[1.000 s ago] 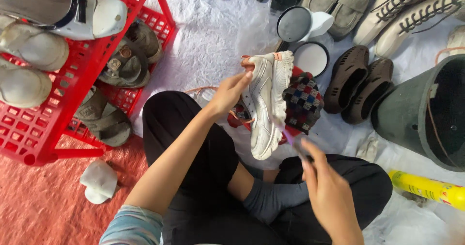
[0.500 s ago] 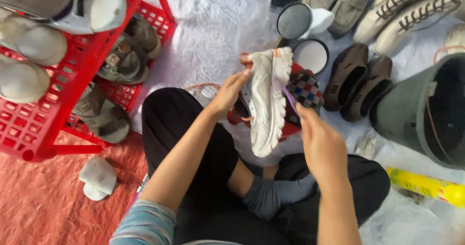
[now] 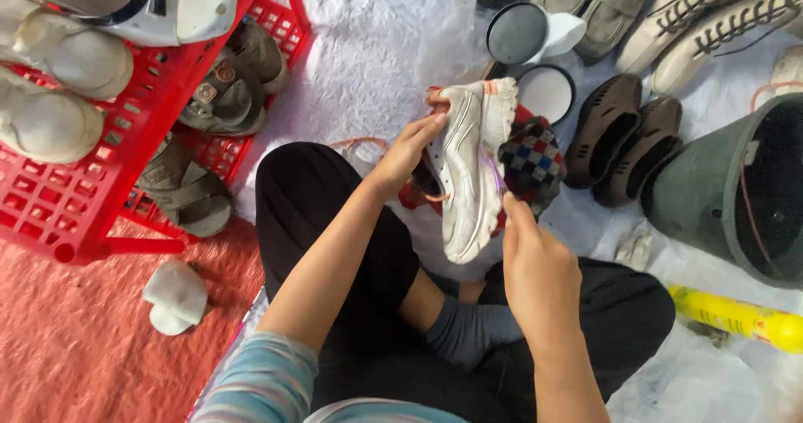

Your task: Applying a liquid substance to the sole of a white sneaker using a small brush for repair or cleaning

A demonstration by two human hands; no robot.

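My left hand grips a white sneaker by its upper, holding it upright over my crossed legs in black trousers. My right hand is closed on a small purple-handled brush, whose tip touches the sneaker's right side. Just behind the sneaker lies a checkered cloth.
A red plastic rack with white shoes and brown sandals stands at the left. Two round tins, brown clogs, beige shoes, a dark green bucket and a yellow can sit on white sheeting. A crumpled white cloth lies on the red mat.
My right hand has risen from near my lap and brought the brush against the sneaker's side. My left hand keeps holding the sneaker in about the same place.
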